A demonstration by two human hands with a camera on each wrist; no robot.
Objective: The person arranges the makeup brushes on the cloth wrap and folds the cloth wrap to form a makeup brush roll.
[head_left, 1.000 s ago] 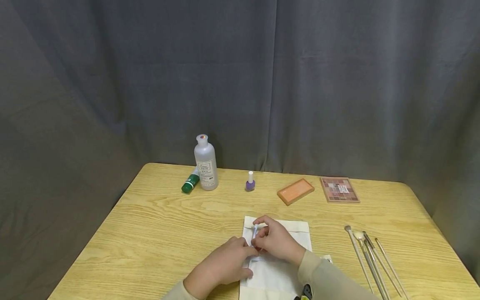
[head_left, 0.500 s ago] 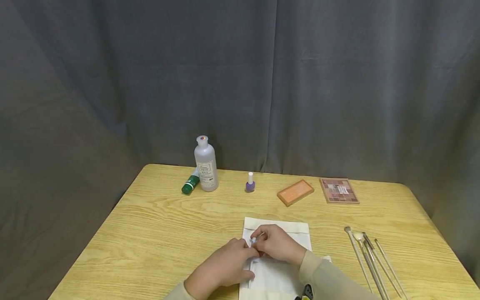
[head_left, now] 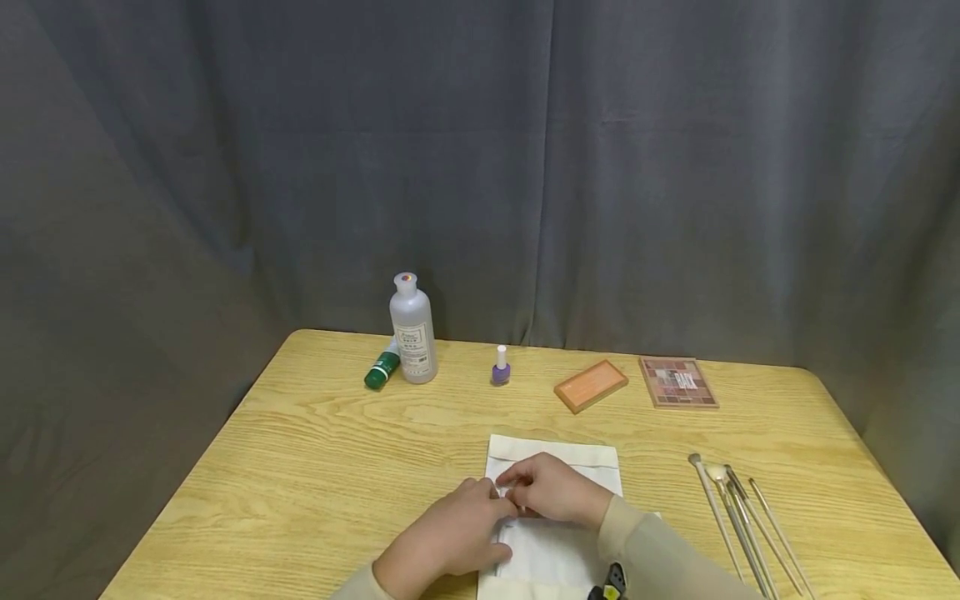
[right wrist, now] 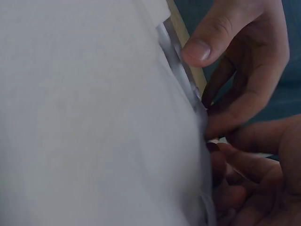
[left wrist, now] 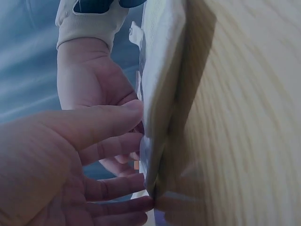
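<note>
A flat white cloth pouch [head_left: 555, 554] with cream bands lies at the table's near middle. My left hand [head_left: 461, 529] rests on its left side, thumb and fingers apart; in the left wrist view the nearly straight fingers [left wrist: 117, 186] touch the cloth edge. Close against the left fingertips, my right hand [head_left: 562, 492] bends its thumb and forefinger together over the pouch's pocket. A slim white-and-blue tube is at these fingertips, now almost wholly hidden by fingers and cloth. In the right wrist view the pouch [right wrist: 94, 103] fills the left, both hands meeting at its edge.
Behind stand a clear bottle [head_left: 414, 342] and a purple nail polish bottle [head_left: 501, 371], with a green tube [head_left: 382, 367] lying beside the former. An orange case [head_left: 591, 385] and a makeup palette [head_left: 678, 383] lie back right. Several makeup brushes [head_left: 738, 517] lie at right.
The slim tube, seen standing out from the right fingertips a second ago, has sunk toward the pouch and out of sight. My right hand has lowered with it; the left has hardly moved.
</note>
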